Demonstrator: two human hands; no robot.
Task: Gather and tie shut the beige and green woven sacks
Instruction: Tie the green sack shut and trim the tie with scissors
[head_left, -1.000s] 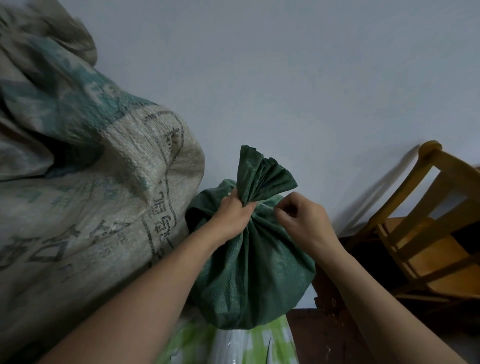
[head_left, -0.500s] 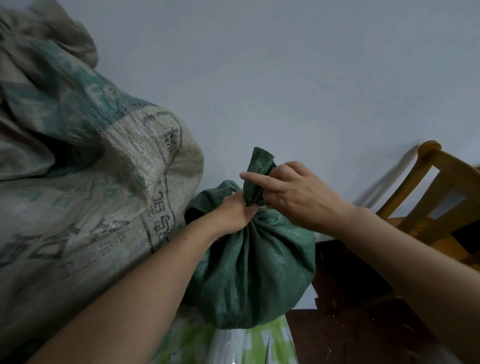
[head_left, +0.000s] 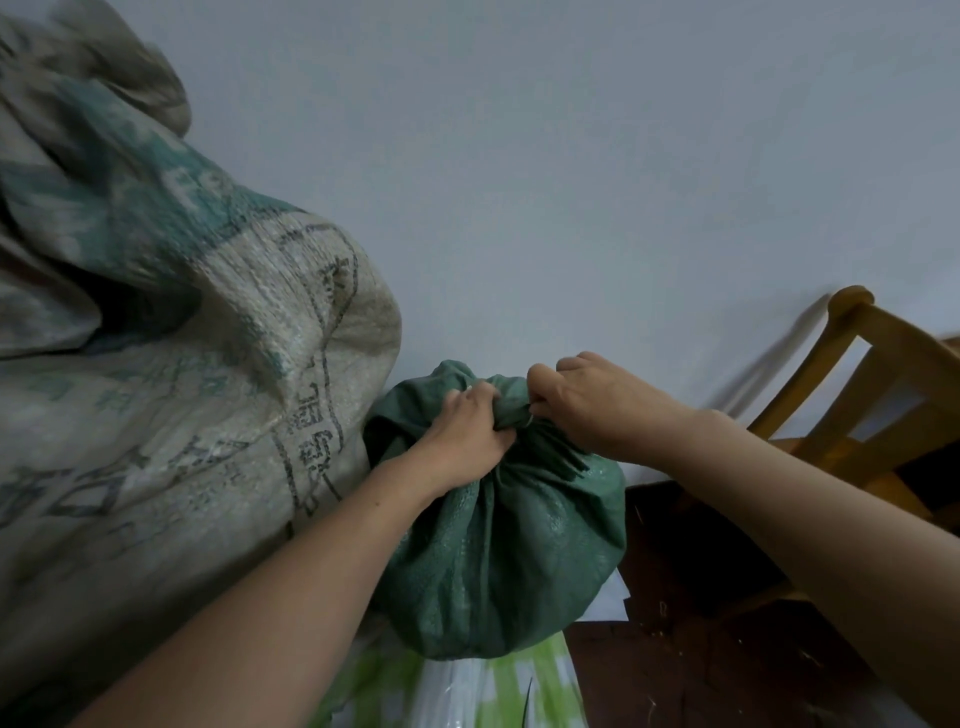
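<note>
A dark green woven sack (head_left: 509, 551) stands full in the middle, its mouth bunched into a neck at the top. My left hand (head_left: 462, 431) grips that neck from the left. My right hand (head_left: 587, 400) is curled over the folded-down top of the neck from the right, and a thin pale string shows just under its fingers. The end of the neck is hidden under my right hand. A big beige woven sack (head_left: 171, 395) with green and black print leans at the left, touching the green sack.
A wooden chair (head_left: 872, 405) stands at the right against the pale wall (head_left: 571, 156). A white and light green plastic bag (head_left: 488, 691) lies under the green sack. The dark floor (head_left: 691, 623) at the lower right carries bits of straw.
The sack's upright gathered top has been bent down and now lies under my right hand, which moved from beside the neck to over it. My left hand has kept its hold.
</note>
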